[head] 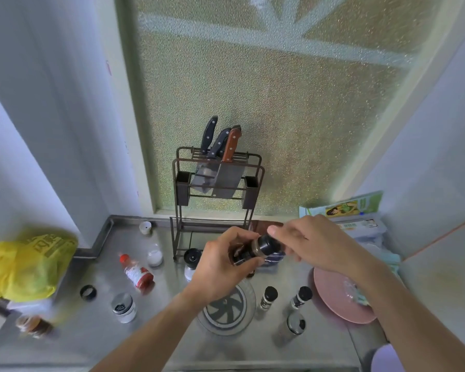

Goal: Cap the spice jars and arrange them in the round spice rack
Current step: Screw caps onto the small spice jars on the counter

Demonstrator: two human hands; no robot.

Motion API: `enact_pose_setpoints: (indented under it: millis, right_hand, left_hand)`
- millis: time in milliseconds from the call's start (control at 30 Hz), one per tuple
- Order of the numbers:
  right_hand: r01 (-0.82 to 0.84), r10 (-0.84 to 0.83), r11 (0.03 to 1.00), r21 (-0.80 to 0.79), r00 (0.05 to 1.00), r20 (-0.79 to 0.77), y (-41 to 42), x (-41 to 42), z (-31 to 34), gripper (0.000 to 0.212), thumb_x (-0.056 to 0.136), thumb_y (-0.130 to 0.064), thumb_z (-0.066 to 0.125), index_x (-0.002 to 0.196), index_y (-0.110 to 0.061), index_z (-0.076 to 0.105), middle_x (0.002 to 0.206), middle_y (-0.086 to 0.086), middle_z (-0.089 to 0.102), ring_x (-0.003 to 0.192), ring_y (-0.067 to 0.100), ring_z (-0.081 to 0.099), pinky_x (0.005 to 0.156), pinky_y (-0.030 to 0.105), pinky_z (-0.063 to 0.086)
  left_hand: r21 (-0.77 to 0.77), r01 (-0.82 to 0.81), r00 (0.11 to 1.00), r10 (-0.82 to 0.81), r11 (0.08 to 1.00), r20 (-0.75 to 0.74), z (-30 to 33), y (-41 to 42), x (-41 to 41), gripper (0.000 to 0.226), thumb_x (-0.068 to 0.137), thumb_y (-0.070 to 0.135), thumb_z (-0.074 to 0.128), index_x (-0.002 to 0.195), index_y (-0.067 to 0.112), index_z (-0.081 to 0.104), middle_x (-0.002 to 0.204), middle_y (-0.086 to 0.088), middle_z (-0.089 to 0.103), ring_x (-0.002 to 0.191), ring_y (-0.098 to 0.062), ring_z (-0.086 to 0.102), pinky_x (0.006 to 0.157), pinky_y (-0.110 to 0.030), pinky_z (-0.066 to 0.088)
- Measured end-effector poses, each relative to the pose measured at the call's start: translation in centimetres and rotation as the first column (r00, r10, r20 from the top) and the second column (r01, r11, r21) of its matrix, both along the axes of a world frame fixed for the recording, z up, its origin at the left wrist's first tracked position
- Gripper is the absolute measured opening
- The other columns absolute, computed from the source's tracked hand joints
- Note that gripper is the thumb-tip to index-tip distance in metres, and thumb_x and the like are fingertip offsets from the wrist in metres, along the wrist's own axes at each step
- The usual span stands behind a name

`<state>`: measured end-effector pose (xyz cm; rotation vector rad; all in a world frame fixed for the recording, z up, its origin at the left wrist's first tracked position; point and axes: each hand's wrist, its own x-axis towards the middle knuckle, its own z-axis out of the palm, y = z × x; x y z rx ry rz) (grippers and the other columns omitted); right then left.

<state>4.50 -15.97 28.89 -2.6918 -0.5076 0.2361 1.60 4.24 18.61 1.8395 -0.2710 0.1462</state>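
Just in front of the knife rack [217, 183], I hold a small dark jar [249, 253] tilted on its side above the counter [91, 342]. My left hand [220, 267] is curled round the body of the jar, fingers closed on it. My right hand [309, 242] pinches its black cap [269, 244] between thumb and fingertips, closed on the cap. I judge I am twisting it on, though I cannot tell whether it is seated yet.

Below the knife rack and nearer to me lies the round spice rack [227, 310], flat on the counter and, as far as I can see, with no jar in it. Two small black-capped jars [269, 296] stand just right of it, and a silver-topped one [294, 324] stands nearer to me. Left of the knife rack, a red-capped bottle [137, 272] lies on its side, a white jar [155, 255] stands open, and a loose white cap [145, 227] sits at the back. Farther left a black ring [88, 292] lies alone, beside a shaker jar [124, 307] with a perforated top.

So I judge the job is early: some jars look capped, at least one is still open, and all the arranging is left.
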Motion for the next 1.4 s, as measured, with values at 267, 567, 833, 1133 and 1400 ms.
enact_pose_setpoints:
  millis: [267, 567, 833, 1133, 1400]
  right_hand:
    - [-0.032, 0.032, 0.999, -0.003, 0.999, 0.006, 0.0, 0.8, -0.5, 0.035, 0.083, -0.056, 0.069, 0.107, -0.031, 0.065, 0.088, -0.010, 0.073, 0.073, 0.001, 0.068, 0.073, 0.024, 0.057]
    - [0.038, -0.040, 0.998, 0.045, 0.999, 0.033, -0.6, 3.0, -3.4, 0.031, 0.074, -0.048, 0.082, 0.094, -0.026, 0.073, 0.073, -0.008, 0.072, 0.068, 0.008, 0.067, 0.070, 0.034, 0.057]
    - [0.186, -0.185, 0.981, -0.055, 0.982, 0.028, -3.8, 7.4, -11.4, 0.037, 0.073, -0.048, 0.080, 0.098, -0.025, 0.065, 0.088, -0.006, 0.071, 0.085, 0.017, 0.065, 0.070, 0.032, 0.050]
    - [0.279, -0.322, 0.930, -0.240, 0.932, -0.165, -9.4, 11.7, -23.6, 0.034, 0.080, -0.035, 0.071, 0.108, -0.019, 0.059, 0.099, 0.004, 0.070, 0.095, 0.026, 0.068, 0.068, 0.030, 0.046]
    - [0.247, -0.329, 0.908, -0.338, 0.921, -0.210, -11.0, 13.6, -29.5, 0.040, 0.090, -0.039, 0.067, 0.119, -0.016, 0.051, 0.114, 0.008, 0.063, 0.106, 0.030, 0.065, 0.081, 0.038, 0.053]
  left_hand:
    - [-0.017, 0.015, 1.000, -0.015, 1.000, -0.010, -0.7, -0.3, 1.1, 0.040, 0.078, 0.020, 0.086, 0.110, 0.026, 0.065, 0.102, 0.010, 0.076, 0.097, -0.011, 0.073, 0.091, -0.037, 0.059]
    - [0.006, -0.013, 1.000, 0.013, 1.000, -0.016, -2.3, -2.7, 2.9, 0.034, 0.076, 0.021, 0.088, 0.103, 0.020, 0.066, 0.097, 0.012, 0.076, 0.094, -0.001, 0.072, 0.089, -0.017, 0.054]
    - [0.313, 0.040, 0.997, -0.018, 0.949, -0.072, -7.7, -6.3, 8.2, 0.044, 0.077, 0.029, 0.085, 0.115, 0.027, 0.061, 0.108, 0.015, 0.073, 0.098, -0.001, 0.070, 0.091, -0.025, 0.057]
    - [0.494, 0.118, 0.916, 0.098, 0.862, -0.390, -15.6, -10.1, 10.3, 0.036, 0.092, 0.034, 0.065, 0.127, 0.027, 0.057, 0.121, 0.007, 0.069, 0.108, -0.013, 0.064, 0.096, -0.036, 0.052]
    - [0.626, 0.152, 0.835, 0.239, 0.764, -0.495, -18.7, -13.4, 11.9, 0.033, 0.098, 0.037, 0.053, 0.129, 0.027, 0.054, 0.129, 0.002, 0.064, 0.114, -0.021, 0.062, 0.091, -0.037, 0.051]
